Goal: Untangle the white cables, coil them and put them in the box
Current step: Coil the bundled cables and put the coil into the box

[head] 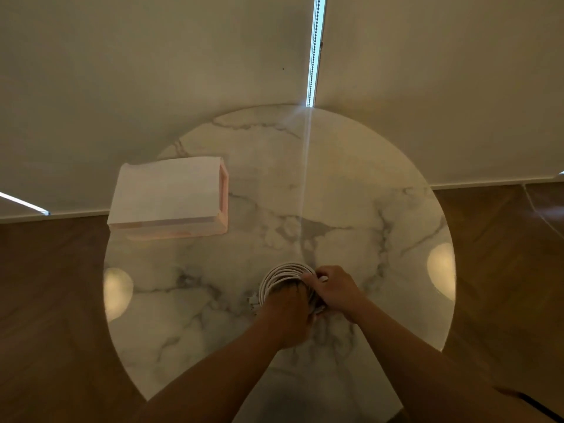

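From the head camera, both hands meet over the round marble table (351, 209). The left hand (288, 312) reaches through a coil of white cable (282, 271), its fingers hidden. The right hand (337, 290) pinches the coil's right side with curled fingers. The pale box (166, 195) sits well apart, far left.

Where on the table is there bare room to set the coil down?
Bare marble lies right of the hands toward the table edge, across the far middle beyond the white cable coil, and near-left below the box. The near centre is crowded: left hand and right hand grip the coil there.
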Demonstrator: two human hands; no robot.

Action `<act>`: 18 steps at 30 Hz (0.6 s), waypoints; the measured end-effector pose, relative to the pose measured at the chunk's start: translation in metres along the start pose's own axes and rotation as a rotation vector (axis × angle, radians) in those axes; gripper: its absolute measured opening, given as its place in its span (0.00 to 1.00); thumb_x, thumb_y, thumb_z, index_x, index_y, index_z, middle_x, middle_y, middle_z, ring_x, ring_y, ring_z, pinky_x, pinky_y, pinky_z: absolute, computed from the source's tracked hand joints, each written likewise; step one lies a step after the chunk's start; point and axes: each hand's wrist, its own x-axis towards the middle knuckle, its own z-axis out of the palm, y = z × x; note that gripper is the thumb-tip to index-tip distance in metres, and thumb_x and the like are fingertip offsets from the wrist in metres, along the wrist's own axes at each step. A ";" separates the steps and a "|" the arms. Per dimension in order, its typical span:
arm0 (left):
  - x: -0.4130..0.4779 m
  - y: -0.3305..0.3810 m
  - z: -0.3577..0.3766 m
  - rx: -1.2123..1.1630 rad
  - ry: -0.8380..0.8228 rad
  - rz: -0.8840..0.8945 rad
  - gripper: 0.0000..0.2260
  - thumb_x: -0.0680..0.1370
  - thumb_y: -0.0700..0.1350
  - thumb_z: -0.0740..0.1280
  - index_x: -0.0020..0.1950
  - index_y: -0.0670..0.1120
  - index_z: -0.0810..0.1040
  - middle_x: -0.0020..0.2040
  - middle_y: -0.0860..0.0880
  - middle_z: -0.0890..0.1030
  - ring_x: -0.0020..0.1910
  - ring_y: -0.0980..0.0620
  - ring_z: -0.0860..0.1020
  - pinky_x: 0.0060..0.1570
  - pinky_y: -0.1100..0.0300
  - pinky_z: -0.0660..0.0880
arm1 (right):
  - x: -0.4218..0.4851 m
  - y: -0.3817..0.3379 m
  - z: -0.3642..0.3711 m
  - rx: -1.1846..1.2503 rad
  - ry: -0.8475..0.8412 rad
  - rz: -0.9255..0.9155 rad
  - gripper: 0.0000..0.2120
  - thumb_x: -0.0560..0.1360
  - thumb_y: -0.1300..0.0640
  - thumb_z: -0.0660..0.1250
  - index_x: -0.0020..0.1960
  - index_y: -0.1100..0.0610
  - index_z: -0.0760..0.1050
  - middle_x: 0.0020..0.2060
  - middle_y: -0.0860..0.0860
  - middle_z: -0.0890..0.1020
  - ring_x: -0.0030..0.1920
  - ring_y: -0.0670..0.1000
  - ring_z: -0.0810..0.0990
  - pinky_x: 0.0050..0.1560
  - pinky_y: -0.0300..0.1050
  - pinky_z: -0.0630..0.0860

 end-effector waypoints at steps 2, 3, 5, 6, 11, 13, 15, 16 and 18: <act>0.000 -0.001 0.002 0.000 -0.013 0.009 0.32 0.79 0.55 0.58 0.77 0.38 0.54 0.71 0.38 0.65 0.69 0.39 0.65 0.69 0.48 0.62 | 0.004 0.000 0.003 -0.107 0.027 -0.028 0.22 0.76 0.41 0.65 0.39 0.61 0.78 0.36 0.56 0.81 0.40 0.56 0.80 0.39 0.47 0.74; 0.002 -0.002 0.005 -0.006 -0.026 0.012 0.32 0.79 0.55 0.58 0.77 0.38 0.54 0.71 0.38 0.65 0.69 0.39 0.64 0.70 0.48 0.62 | 0.004 0.002 0.005 -0.126 0.040 -0.042 0.23 0.76 0.41 0.65 0.37 0.60 0.76 0.34 0.55 0.79 0.39 0.55 0.79 0.37 0.45 0.70; 0.004 -0.006 0.011 -0.030 -0.020 0.009 0.32 0.78 0.57 0.57 0.76 0.40 0.56 0.70 0.39 0.66 0.68 0.40 0.66 0.69 0.48 0.64 | 0.006 0.010 0.009 -0.136 0.070 -0.063 0.21 0.77 0.41 0.64 0.36 0.57 0.73 0.31 0.52 0.76 0.37 0.54 0.78 0.36 0.43 0.66; 0.004 -0.007 0.014 -0.045 -0.001 0.022 0.32 0.77 0.57 0.55 0.76 0.40 0.59 0.68 0.40 0.69 0.66 0.41 0.68 0.67 0.48 0.66 | 0.007 0.012 0.011 -0.137 0.089 -0.072 0.21 0.77 0.40 0.64 0.36 0.56 0.72 0.32 0.51 0.76 0.37 0.54 0.78 0.36 0.42 0.66; -0.018 -0.008 0.007 -0.115 0.314 0.197 0.23 0.74 0.53 0.62 0.58 0.36 0.78 0.46 0.42 0.81 0.44 0.45 0.78 0.46 0.55 0.79 | 0.005 0.016 0.018 -0.160 0.190 -0.144 0.20 0.77 0.43 0.65 0.34 0.55 0.68 0.29 0.51 0.72 0.33 0.52 0.72 0.35 0.42 0.61; -0.030 -0.014 0.002 -0.171 0.508 0.221 0.21 0.74 0.51 0.68 0.59 0.37 0.78 0.51 0.42 0.81 0.50 0.45 0.78 0.52 0.54 0.77 | 0.003 0.018 0.021 -0.163 0.238 -0.168 0.20 0.77 0.43 0.65 0.34 0.55 0.68 0.28 0.50 0.72 0.32 0.52 0.71 0.35 0.43 0.61; -0.036 -0.029 0.002 -0.133 0.538 0.117 0.27 0.74 0.55 0.67 0.66 0.37 0.75 0.62 0.40 0.78 0.61 0.45 0.76 0.61 0.53 0.74 | 0.000 0.022 0.026 -0.153 0.287 -0.188 0.19 0.77 0.42 0.64 0.36 0.55 0.71 0.29 0.51 0.76 0.33 0.52 0.74 0.35 0.43 0.64; -0.038 -0.036 0.003 -0.091 0.483 0.053 0.32 0.74 0.58 0.65 0.69 0.36 0.72 0.67 0.39 0.75 0.66 0.44 0.73 0.64 0.52 0.73 | -0.002 0.023 0.028 -0.142 0.305 -0.192 0.18 0.78 0.42 0.64 0.40 0.56 0.75 0.31 0.52 0.79 0.34 0.53 0.76 0.36 0.44 0.68; -0.040 -0.042 0.009 -0.060 0.342 -0.025 0.38 0.74 0.63 0.59 0.73 0.36 0.66 0.72 0.38 0.69 0.70 0.42 0.70 0.66 0.51 0.71 | -0.004 0.024 0.031 -0.135 0.332 -0.207 0.16 0.78 0.41 0.62 0.48 0.54 0.78 0.37 0.53 0.83 0.38 0.55 0.81 0.41 0.49 0.76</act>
